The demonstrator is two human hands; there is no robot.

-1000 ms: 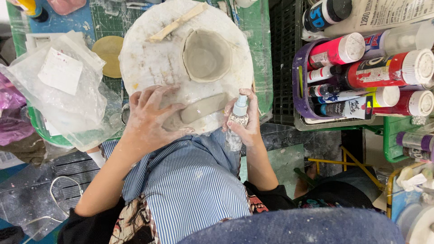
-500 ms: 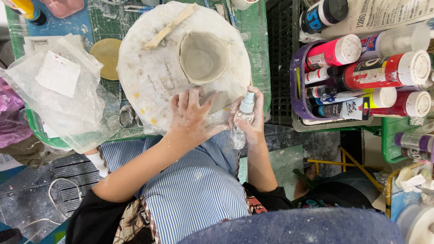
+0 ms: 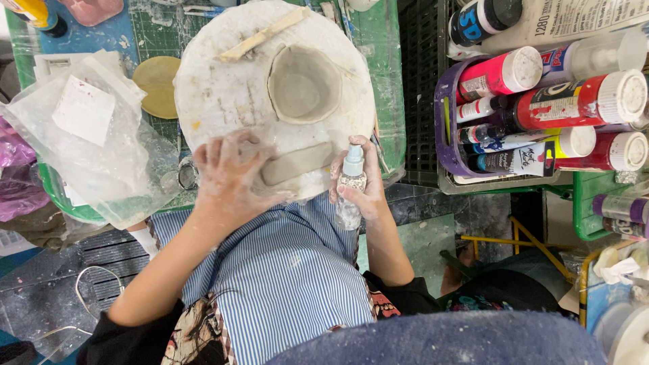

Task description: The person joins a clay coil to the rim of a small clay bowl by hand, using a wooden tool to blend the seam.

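Two hands work at our round white board (image 3: 223,94): our left hand (image 3: 233,177) has slid back to the clay slab's (image 3: 297,163) left end, fingers spread flat on it. Right of it, our right hand (image 3: 362,182) grips a small clear spray bottle (image 3: 351,182). Beyond the slab sits a rough, matte clay cup (image 3: 304,84).

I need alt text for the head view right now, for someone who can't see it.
Seen from above, the left hand presses beside a flat clay slab on a round white board, while the right hand grips a small spray bottle. A clay cup and a wooden stick sit on the board; paint bottles fill a purple basket at right.
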